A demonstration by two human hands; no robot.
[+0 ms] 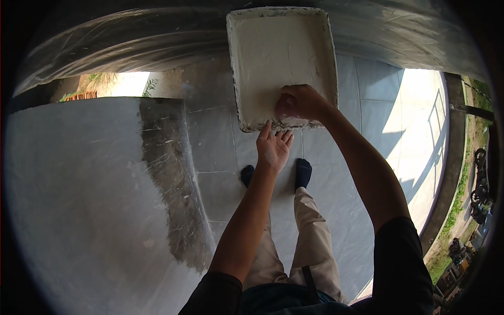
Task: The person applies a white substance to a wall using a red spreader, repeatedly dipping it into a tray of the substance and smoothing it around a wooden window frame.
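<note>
Right hand [310, 102]: fingers curled round a reddish, rounded object [286, 108], clamped on it. Object lies below the fingers, inside the near end of a shallow tray [235, 68], close to the rim. Its exact kind cannot be told; a pale smear shows at its lower edge.

Left hand [273, 152]: palm up, fingers spread and apart, pale residue on the palm. Sits nearer the body than the right hand and to its left, fingertips at the tray's near rim; contact with the rim cannot be told.

Tray extends away from both hands, its inside coated off-white, rim crusted with dark flecks. What it rests on cannot be told.

Below the left hand: dark socks [303, 173] and beige trousers [315, 231], over a grey tiled floor [336, 194].

Left of the left hand: a broad pale grey surface [84, 168] with a dark, ragged-edged strip [163, 152] along its near side.

Beyond both hands: a draped sheet [157, 44]. Far right of the right hand: a sunlit patch [425, 136], then greenery [442, 262].
</note>
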